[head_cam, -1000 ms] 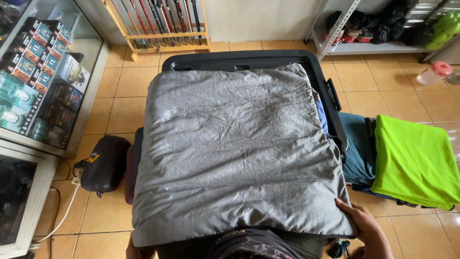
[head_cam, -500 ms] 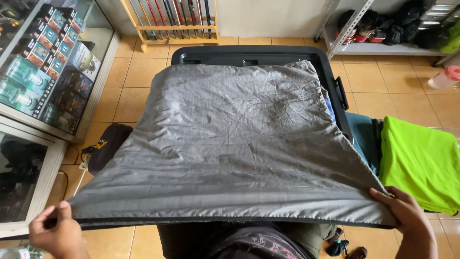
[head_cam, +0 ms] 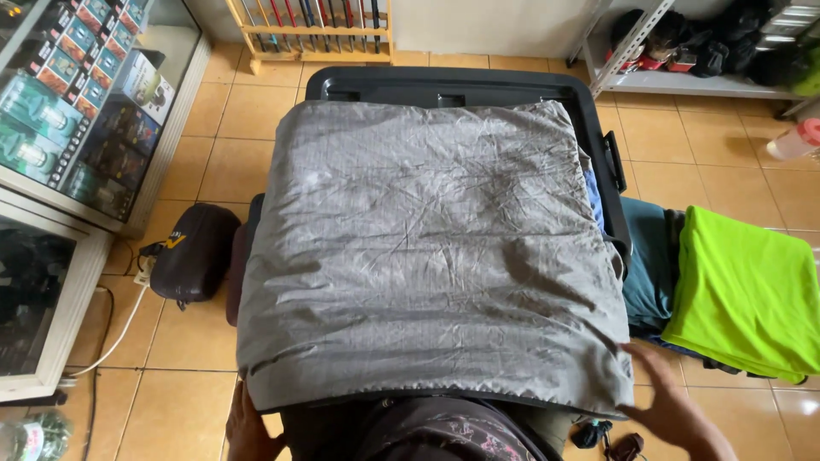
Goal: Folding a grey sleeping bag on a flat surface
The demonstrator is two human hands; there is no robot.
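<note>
Lying spread over a black plastic bin, the grey crinkled sheet is covering almost the whole top, its near hem hanging just ahead of both hands. The right hand is hovering open beside the sheet's near right corner, fingers spread and apart from the cloth, gripping nothing. The left hand is showing only in part below the near left corner, close under the hem; whether it is pinching the fabric I cannot tell. Judging by this, the spreading step is about finished, with the cloth lying fairly flat though wrinkled. A following move would likely call for taking the near edge or corners evenly in both hands, so the thin fabric does not slide off the bin. Beyond the right hand a bright green cloth is resting on a dark teal one; out past the left hand a dark pouch is sitting on the tiled floor.
</note>
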